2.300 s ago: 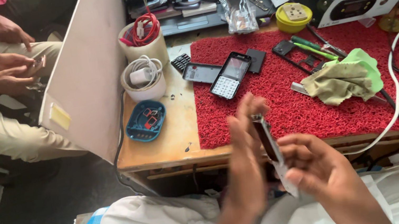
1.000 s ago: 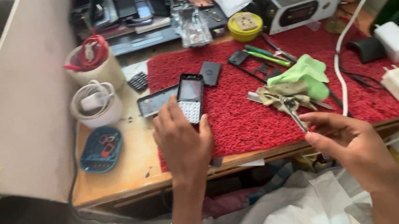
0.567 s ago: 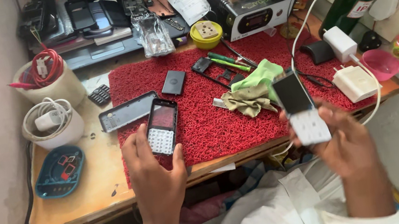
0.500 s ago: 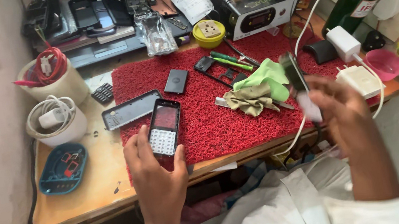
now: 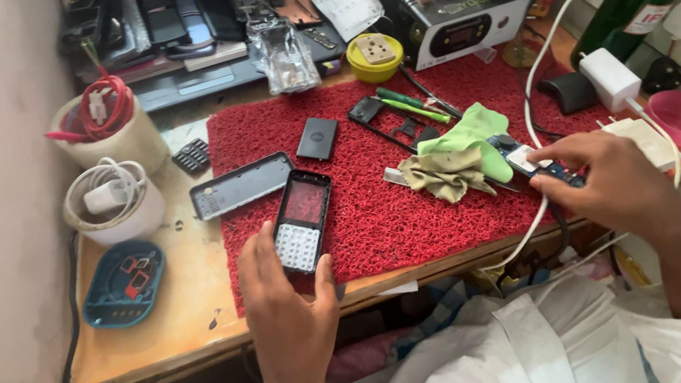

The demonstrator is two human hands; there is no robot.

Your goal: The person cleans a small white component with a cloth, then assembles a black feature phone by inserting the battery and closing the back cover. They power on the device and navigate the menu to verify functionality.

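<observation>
Keypad phone (image 5: 302,221), dark frame w/ reddish screen & white keys, lies face-up on red mat (image 5: 365,233), left hand (image 5: 286,309) holding its lower end, grip closed round it w/ thumb alongside, prob. to steady it. Just beyond: grey back cover (image 5: 241,185), small black battery (image 5: 318,139). Right hand (image 5: 622,183) pinches a small circuit board (image 5: 537,165) at counter (image 5: 180,326) edge, grip narrow; green cloth (image 5: 469,139) just left of it.
</observation>
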